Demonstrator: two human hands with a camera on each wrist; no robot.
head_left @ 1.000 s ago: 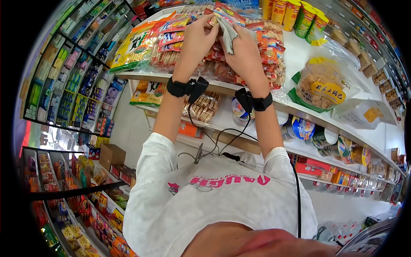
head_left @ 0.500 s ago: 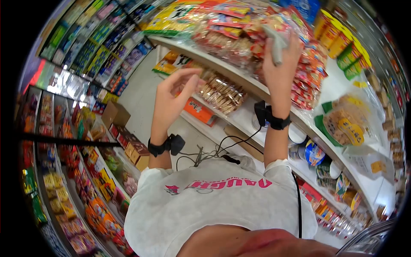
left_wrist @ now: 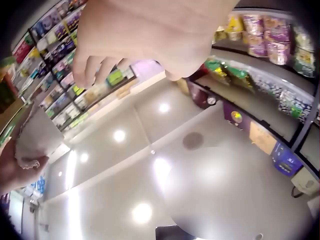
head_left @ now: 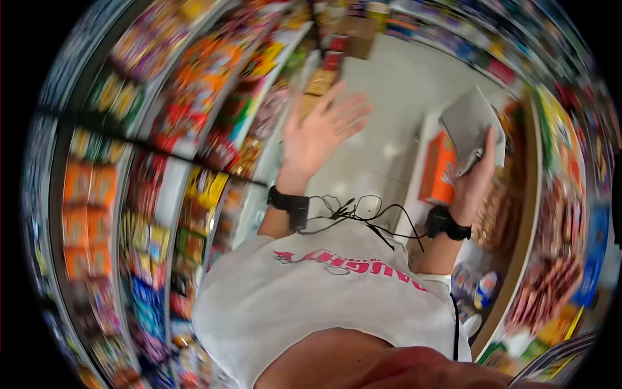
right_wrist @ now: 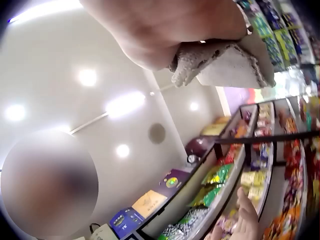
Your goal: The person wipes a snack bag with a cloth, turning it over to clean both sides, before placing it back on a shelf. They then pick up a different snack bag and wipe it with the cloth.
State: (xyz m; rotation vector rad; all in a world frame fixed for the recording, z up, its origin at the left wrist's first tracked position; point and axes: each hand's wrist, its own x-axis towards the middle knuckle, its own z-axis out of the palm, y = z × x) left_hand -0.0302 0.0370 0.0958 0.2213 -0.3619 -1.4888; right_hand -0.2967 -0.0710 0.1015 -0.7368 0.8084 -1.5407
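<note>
My right hand (head_left: 476,178) grips a grey cloth (head_left: 472,126), which stands up from it as a folded, flat piece in the head view. The right wrist view shows the fingers curled over the rough edge of the cloth (right_wrist: 232,65). To the left, my left hand (head_left: 324,136) is raised over the aisle with its fingers spread and nothing in it. An orange box (head_left: 440,170) on the lower shelf is close beside the right hand.
On the right, a white shelf edge (head_left: 528,227) runs alongside, with snack bags (head_left: 551,292) on top. Racks of packaged snacks (head_left: 207,84) line the left, crossed by a black bar (head_left: 162,149). Between them lies the tiled floor (head_left: 395,84), with a cardboard box (head_left: 355,35) farther back.
The head view has swung left, bringing the snack shelf to the right side. Both hands have left the snack bags; the right carries the cloth away, and the left has spread its fingers.
</note>
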